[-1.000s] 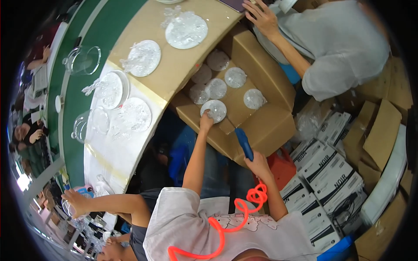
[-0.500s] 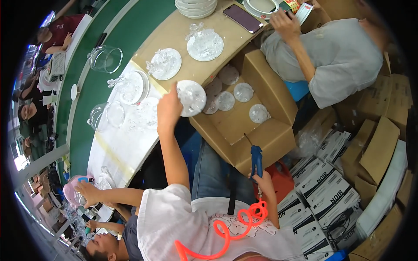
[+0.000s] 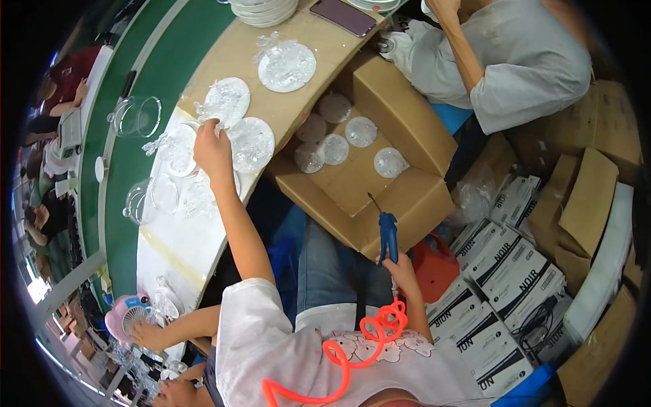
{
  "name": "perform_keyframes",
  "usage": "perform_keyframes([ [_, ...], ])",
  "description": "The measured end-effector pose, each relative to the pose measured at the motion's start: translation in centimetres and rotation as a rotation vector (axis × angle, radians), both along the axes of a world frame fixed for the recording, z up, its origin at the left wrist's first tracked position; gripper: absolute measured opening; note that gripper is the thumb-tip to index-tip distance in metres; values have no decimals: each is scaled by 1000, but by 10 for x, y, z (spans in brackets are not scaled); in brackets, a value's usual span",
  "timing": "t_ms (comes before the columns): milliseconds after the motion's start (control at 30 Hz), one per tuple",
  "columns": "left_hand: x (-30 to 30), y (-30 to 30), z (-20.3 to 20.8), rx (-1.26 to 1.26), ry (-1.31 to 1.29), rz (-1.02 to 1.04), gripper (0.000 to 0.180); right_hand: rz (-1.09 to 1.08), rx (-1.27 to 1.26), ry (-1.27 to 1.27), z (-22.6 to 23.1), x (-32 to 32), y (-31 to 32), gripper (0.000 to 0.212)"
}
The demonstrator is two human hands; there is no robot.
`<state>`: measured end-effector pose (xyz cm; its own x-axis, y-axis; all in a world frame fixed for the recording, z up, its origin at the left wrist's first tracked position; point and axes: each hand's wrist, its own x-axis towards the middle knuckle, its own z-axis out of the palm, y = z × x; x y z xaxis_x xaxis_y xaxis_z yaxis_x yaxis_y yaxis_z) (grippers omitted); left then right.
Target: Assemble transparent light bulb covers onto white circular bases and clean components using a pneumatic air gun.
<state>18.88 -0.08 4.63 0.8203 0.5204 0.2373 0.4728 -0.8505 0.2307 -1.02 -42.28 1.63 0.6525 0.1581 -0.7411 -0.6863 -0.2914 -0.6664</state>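
Note:
My left hand [image 3: 213, 146] is over the workbench, its fingers bent together between round white discs; what they hold, if anything, is hidden. Just right of it lies a white disc with clear crinkled pieces [image 3: 251, 145], its left edge beside my hand. Another such disc [image 3: 227, 102] sits above my fingers, and a third [image 3: 287, 66] lies farther right. My right hand [image 3: 400, 270] grips a blue air blow gun [image 3: 387, 237] with a thin nozzle, joined to a red coiled hose [image 3: 344, 363]. The nozzle points over an open cardboard box [image 3: 356, 193] holding several clear round pieces [image 3: 361, 131].
Clear domed covers [image 3: 139, 117] stand on the green surface beyond the bench. A phone [image 3: 343, 17] and a stack of white dishes [image 3: 264, 10] lie at the far end. A co-worker in grey [image 3: 525, 61] sits right; white cartons [image 3: 498, 271] are stacked at lower right.
My left hand has moved left and down to the bench; the disc it held in the air now lies at the bench edge. My right hand still holds the blow gun.

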Motion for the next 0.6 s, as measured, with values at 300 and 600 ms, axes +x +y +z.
perform_keyframes([
  [300, -29, -77, 10, 134, -488, -89, 31, 5, -38, 79, 2, 1, -7, 30],
  [600, -6, -308, -304, -803, 123, -732, 58, -230, -35, 81, 4, -10, -18, 30],
])
